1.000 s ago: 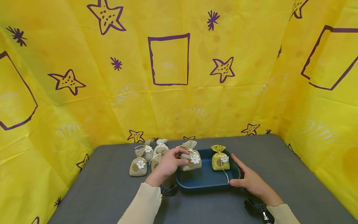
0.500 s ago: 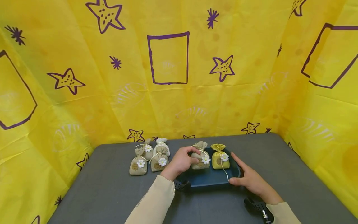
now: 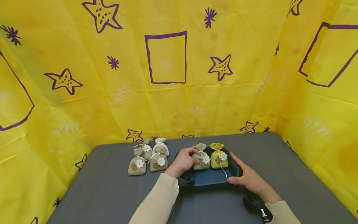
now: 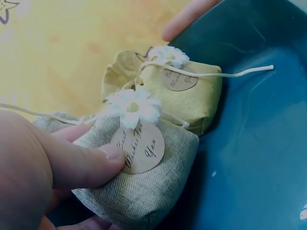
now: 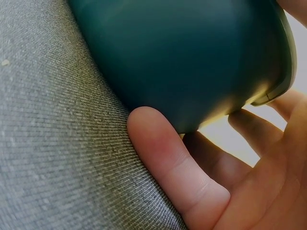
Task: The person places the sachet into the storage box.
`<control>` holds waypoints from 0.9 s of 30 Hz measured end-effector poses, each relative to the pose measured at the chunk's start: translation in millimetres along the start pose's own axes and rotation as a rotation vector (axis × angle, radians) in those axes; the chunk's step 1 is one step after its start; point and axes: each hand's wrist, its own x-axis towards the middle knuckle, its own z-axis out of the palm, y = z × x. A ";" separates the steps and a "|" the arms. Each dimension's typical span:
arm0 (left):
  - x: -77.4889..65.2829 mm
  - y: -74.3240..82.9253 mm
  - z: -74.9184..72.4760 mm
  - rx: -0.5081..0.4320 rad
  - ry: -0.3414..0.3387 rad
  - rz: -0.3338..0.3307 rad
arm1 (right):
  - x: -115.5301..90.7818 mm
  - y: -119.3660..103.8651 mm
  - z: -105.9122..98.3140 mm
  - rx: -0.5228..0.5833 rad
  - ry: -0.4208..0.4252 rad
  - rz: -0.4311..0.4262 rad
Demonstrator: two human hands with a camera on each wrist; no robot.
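Observation:
My left hand (image 3: pixel 185 161) pinches a grey-beige cloth sachet (image 3: pixel 201 164) between thumb and fingers, inside the blue tray (image 3: pixel 207 180). In the left wrist view, the thumb lies against the round "Best Wishes For You" label of this sachet (image 4: pixel 144 187), below its white flower. Close beside it in the tray stands a yellow sachet (image 3: pixel 219 160) with a white flower and a hanging cord. My right hand (image 3: pixel 250 180) grips the tray's right end, thumb at the front corner, fingers along the far side. In the right wrist view, the thumb touches the outer wall of the tray (image 5: pixel 182 57).
Left of the tray, several tied sachets stand grouped on the grey table (image 3: pixel 106 193): beige ones in front (image 3: pixel 137 165) and a white one (image 3: pixel 161 146) at the back. Yellow printed cloth (image 3: pixel 167 109) rises behind the table and at both sides.
My left hand has carried the grey-beige sachet rightward into the tray, beside the yellow one, and still holds it. My right hand has stayed at the tray's end.

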 end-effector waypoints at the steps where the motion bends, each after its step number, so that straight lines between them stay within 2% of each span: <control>1: 0.4 -0.1 0.2 0.001 0.000 -0.002 | 0.0 -0.1 -0.2 -0.001 0.001 0.002; 10: -3.4 4.7 3.3 0.083 0.001 -0.023 | -1.0 -2.9 -0.5 -0.007 0.000 0.022; 14: -8.8 11.3 6.4 0.094 0.054 -0.065 | -1.4 -3.5 -0.6 -0.011 0.000 0.033; 18: -11.1 9.8 9.8 0.057 0.097 -0.110 | -1.6 -3.4 -0.8 -0.021 0.002 0.038; 27: -6.8 -0.2 12.4 0.014 0.019 -0.073 | -1.5 -1.5 -0.2 -0.002 -0.003 0.018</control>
